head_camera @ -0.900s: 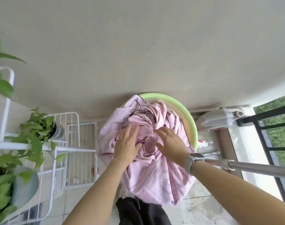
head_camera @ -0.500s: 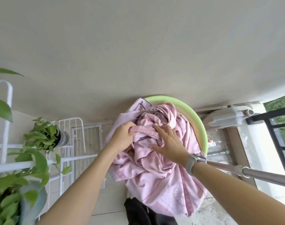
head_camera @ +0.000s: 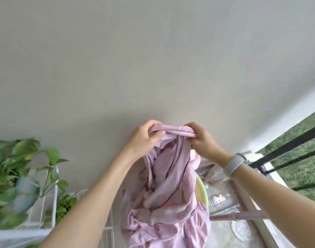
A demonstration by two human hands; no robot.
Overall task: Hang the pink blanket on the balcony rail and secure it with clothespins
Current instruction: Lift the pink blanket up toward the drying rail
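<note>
The pink blanket (head_camera: 169, 185) is held up bunched before a plain wall (head_camera: 153, 59), its hem gripped by the left hand (head_camera: 144, 138) and the right hand (head_camera: 200, 138); its lower folds are cut off below. One green basin (head_camera: 203, 190) is mostly hidden behind it. The black balcony rail (head_camera: 285, 151) is seen at right, blurred plants (head_camera: 13, 167) at left.

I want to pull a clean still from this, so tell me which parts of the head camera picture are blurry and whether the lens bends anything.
Head view: the plants at left are smeared by motion blur; both hands, left hand and right hand, and the pink blanket stay fairly sharp; the black balcony rail slants steeply under wide-angle distortion; light is soft daylight, with no glare.
</note>
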